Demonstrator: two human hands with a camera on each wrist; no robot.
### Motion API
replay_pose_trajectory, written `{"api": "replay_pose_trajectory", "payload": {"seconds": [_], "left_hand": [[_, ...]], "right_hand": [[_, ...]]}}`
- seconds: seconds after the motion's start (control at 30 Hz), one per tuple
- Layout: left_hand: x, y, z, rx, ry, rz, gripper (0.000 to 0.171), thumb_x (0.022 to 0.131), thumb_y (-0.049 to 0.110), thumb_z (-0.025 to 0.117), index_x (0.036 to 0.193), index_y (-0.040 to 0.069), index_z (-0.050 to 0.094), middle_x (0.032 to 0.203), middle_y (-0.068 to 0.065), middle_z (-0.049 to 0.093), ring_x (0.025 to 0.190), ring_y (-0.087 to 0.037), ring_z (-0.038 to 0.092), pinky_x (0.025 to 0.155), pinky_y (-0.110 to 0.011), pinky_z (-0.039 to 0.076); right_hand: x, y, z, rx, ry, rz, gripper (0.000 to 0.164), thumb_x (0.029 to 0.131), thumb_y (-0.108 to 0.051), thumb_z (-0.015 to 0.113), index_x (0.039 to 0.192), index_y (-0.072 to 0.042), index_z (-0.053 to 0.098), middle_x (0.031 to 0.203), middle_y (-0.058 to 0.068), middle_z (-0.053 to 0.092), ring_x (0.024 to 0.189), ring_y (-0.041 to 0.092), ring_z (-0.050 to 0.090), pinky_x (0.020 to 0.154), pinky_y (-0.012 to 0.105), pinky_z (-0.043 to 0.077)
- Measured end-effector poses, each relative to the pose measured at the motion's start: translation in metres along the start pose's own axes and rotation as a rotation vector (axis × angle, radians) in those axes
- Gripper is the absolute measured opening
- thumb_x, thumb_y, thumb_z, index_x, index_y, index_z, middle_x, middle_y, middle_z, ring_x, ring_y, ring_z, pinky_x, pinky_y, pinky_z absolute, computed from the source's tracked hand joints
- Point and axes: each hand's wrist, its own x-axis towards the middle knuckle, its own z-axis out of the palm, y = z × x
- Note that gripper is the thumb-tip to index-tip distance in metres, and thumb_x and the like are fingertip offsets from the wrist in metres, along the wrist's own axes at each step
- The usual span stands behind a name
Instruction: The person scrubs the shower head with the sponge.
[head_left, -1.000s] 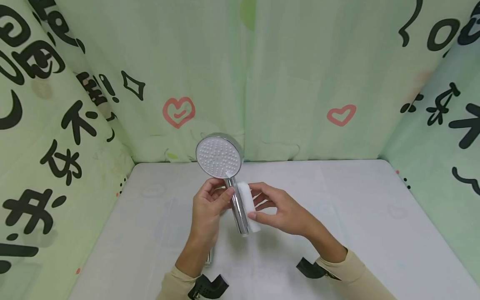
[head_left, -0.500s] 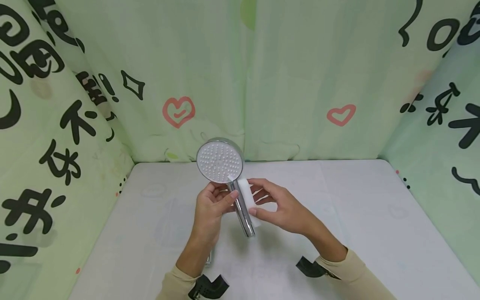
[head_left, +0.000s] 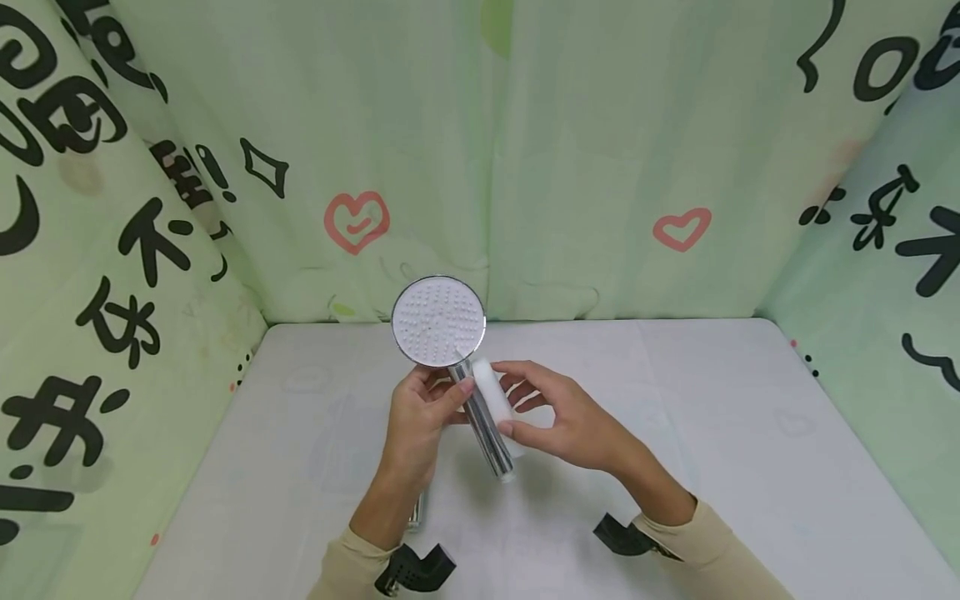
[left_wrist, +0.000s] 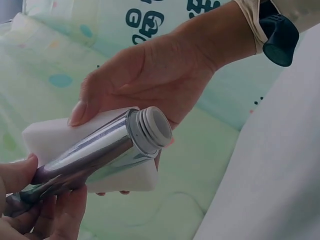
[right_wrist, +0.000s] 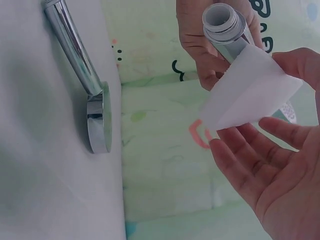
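My left hand (head_left: 422, 421) grips a chrome shower head (head_left: 438, 322) by its handle just below the round head, thumb on top. Its white nozzle face looks up at the head camera. My right hand (head_left: 558, 414) pinches a white sponge block (head_left: 491, 392) between thumb and fingers, against the right side of the handle. In the left wrist view the sponge (left_wrist: 50, 140) lies behind the chrome handle (left_wrist: 95, 150), whose threaded white end (left_wrist: 156, 127) is bare. The right wrist view shows the sponge (right_wrist: 252, 92) covering much of the handle.
A second chrome shower head (right_wrist: 75, 50) lies on the white-covered table (head_left: 675, 467). In the head view only its handle end (head_left: 416, 512) shows beside the left forearm. Green printed curtains (head_left: 585, 167) stand around the table on three sides.
The shower head has dipped slightly, its handle end swinging right and its face turning more toward the head camera. The sponge rose slightly, then slipped back down along the handle. Both hands keep their holds.
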Motion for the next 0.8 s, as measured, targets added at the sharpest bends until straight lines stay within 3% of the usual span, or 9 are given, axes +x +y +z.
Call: {"api": "replay_pose_trajectory", "payload": {"seconds": [0.37, 0.6, 0.8], "left_hand": [[0.001, 0.000, 0.000, 0.016, -0.038, -0.019, 0.035, 0.096, 0.002, 0.068, 0.128, -0.004, 0.057, 0.108, -0.011, 0.063, 0.083, -0.016, 0.065, 0.065, -0.032, 0.060], [0.000, -0.001, -0.001, 0.060, -0.134, -0.049, 0.042, 0.098, 0.007, 0.067, 0.137, 0.001, 0.053, 0.115, -0.011, 0.061, 0.089, -0.018, 0.063, 0.070, -0.030, 0.056], [-0.002, -0.001, -0.003, 0.048, -0.236, -0.020, 0.048, 0.097, 0.005, 0.065, 0.142, 0.002, 0.047, 0.119, -0.014, 0.058, 0.096, -0.021, 0.061, 0.075, -0.029, 0.057]], "right_hand": [[0.001, -0.004, -0.003, -0.067, 0.147, -0.146, 0.065, 0.088, -0.017, 0.079, 0.146, -0.022, 0.050, 0.120, -0.005, 0.060, 0.106, 0.014, 0.062, 0.087, 0.040, 0.059], [0.009, -0.008, -0.007, -0.317, 0.313, -0.256, 0.068, 0.083, -0.023, 0.080, 0.145, -0.019, 0.053, 0.128, 0.000, 0.059, 0.113, 0.014, 0.056, 0.082, 0.035, 0.057], [0.012, -0.008, -0.008, -0.501, 0.390, -0.314, 0.067, 0.080, -0.028, 0.080, 0.142, -0.017, 0.057, 0.128, 0.006, 0.058, 0.117, 0.022, 0.054, 0.079, 0.040, 0.058]]}}
